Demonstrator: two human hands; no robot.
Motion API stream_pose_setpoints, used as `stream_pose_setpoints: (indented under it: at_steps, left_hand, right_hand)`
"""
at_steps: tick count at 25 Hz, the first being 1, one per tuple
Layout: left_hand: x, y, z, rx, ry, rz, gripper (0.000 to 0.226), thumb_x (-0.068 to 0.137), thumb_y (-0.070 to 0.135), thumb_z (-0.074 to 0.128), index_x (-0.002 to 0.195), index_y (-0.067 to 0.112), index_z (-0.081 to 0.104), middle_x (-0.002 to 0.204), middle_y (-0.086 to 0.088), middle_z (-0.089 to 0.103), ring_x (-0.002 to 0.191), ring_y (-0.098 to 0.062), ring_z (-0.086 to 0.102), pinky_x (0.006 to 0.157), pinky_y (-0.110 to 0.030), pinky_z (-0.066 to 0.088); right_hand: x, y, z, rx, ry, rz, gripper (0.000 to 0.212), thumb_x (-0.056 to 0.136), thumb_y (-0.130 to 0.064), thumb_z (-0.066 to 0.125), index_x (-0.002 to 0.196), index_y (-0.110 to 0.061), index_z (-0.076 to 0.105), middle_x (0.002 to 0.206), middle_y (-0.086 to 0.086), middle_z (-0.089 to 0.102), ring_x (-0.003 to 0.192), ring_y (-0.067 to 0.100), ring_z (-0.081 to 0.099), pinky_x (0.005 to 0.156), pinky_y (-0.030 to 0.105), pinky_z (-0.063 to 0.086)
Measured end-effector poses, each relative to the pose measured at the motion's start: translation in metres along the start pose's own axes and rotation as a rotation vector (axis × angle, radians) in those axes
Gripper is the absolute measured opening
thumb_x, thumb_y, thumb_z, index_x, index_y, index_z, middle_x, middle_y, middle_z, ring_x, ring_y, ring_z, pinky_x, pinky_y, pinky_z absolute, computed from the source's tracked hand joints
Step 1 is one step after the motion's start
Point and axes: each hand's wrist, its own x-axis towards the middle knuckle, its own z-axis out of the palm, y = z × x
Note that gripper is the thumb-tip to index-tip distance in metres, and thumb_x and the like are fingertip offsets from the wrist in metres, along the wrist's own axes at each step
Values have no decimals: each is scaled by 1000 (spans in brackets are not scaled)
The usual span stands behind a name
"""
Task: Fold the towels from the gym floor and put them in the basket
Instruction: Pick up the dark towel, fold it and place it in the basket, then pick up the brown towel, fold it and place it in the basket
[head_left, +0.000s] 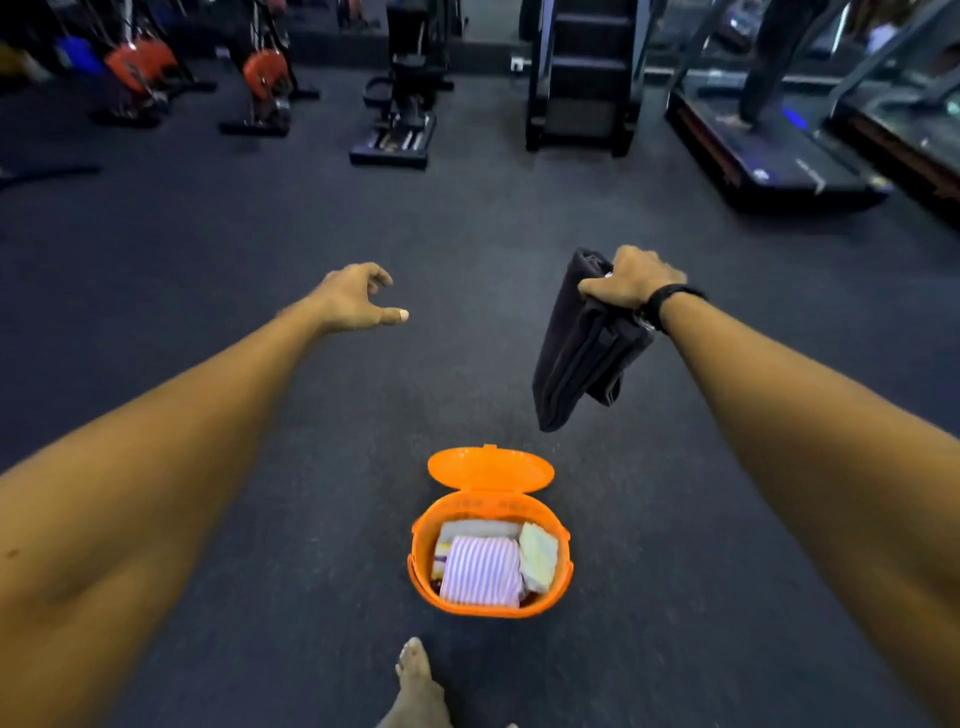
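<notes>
We find no writing, label, brand, number or sign that we can read anywhere in view; whatever markings the far gym machines carry are too blurred to make out.

Basket (491, 597) sat on the floor (208, 649) just ahead of a bare foot (418, 691), lid (491, 470) hinged open at its far side. Folded towels (480, 569) lay inside. Right hand (631, 278) held a folded towel (582, 343) up, right of and beyond the basket. Left hand (356, 301) was out to the left. Gym machines (405, 93) stood farther back.
</notes>
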Motion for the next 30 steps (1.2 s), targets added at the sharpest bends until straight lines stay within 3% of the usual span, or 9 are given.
stream_pose_setpoints:
  at_steps: [3,7,10,16,17,19,21,25,30]
  left_hand:
    - [33,-22,28,9,-47,-14,61,79,39,75,130,13,53,130,-10,56,120,-26,53,99,-33,40]
    - [85,-61,77,7,-180,-58,57,81,39,74,128,13,54,127,-9,57,118,-27,54,96,-36,41]
    - [120,-91,120,13,-263,-68,54,82,37,73,126,13,55,125,-10,57,120,-29,51,99,-40,42]
    - [159,-164,235,30,-435,-118,49,84,32,72,125,12,55,128,-12,55,120,-29,52,98,-39,42]
    - [161,-175,249,34,-453,-129,50,84,32,72,126,12,54,129,-12,55,119,-29,52,97,-38,42]
    - [168,-197,277,53,-475,-153,50,85,32,71,127,11,53,131,-13,55,120,-29,52,98,-38,41]
    - [170,-207,298,65,-479,-177,50,85,31,70,127,10,53,132,-14,54,121,-30,51,99,-38,41]
    - [175,-200,314,61,-462,-193,48,87,30,68,129,12,51,134,-13,52,122,-30,50,98,-41,43]
    - [182,-162,285,39,-412,-172,51,86,29,68,131,12,50,139,-12,49,126,-30,48,103,-44,42]
  right_hand:
    - [25,21,43,9,-61,65,34,83,-40,63,89,-9,50,102,16,58,84,34,54,62,35,40]
    - [53,54,124,-14,-145,243,58,82,-40,69,123,-6,47,126,19,53,110,41,54,83,45,47]
    - [65,78,193,-61,-197,336,68,82,-37,72,133,-5,39,135,20,47,120,42,49,92,47,45]
    - [85,121,356,125,-438,400,50,78,-28,77,112,-7,48,122,19,54,108,33,54,76,37,42]
    - [89,128,374,163,-466,416,53,77,-27,79,115,-7,48,126,19,53,111,31,53,78,36,42]
    - [102,143,405,149,-503,411,79,78,-32,78,139,-6,35,142,21,42,125,34,46,94,42,43]
    - [115,154,424,27,-487,361,90,82,-41,72,148,-7,21,148,21,34,133,37,39,103,49,40]
    - [139,155,423,21,-441,285,72,91,-36,62,146,-9,26,148,18,35,131,35,41,101,47,43]
    - [168,131,375,78,-398,94,69,90,-34,64,145,-10,30,148,16,36,132,32,40,103,44,40]
